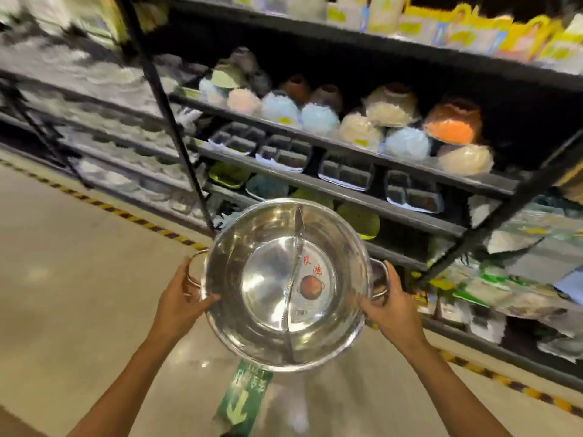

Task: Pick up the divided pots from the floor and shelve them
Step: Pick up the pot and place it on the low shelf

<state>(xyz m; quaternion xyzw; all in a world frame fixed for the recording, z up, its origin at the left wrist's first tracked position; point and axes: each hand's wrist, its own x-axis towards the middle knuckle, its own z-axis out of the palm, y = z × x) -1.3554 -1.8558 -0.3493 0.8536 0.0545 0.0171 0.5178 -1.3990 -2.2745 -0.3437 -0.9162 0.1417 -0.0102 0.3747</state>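
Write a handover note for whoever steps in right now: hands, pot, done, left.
Left hand: gripping the pot's left side by its loop handle.
Right hand: gripping the right side at the other handle.
Pot: steel, divided down the middle, sticker inside, empty. Held level in the air over the floor, facing the black shelves.
Done: this pot is off the floor.
Left: set it on a shelf; the picture does not show which spot is meant. The shelves nearest hold bowls and trays. No other divided pots are in view, so check the floor for more.
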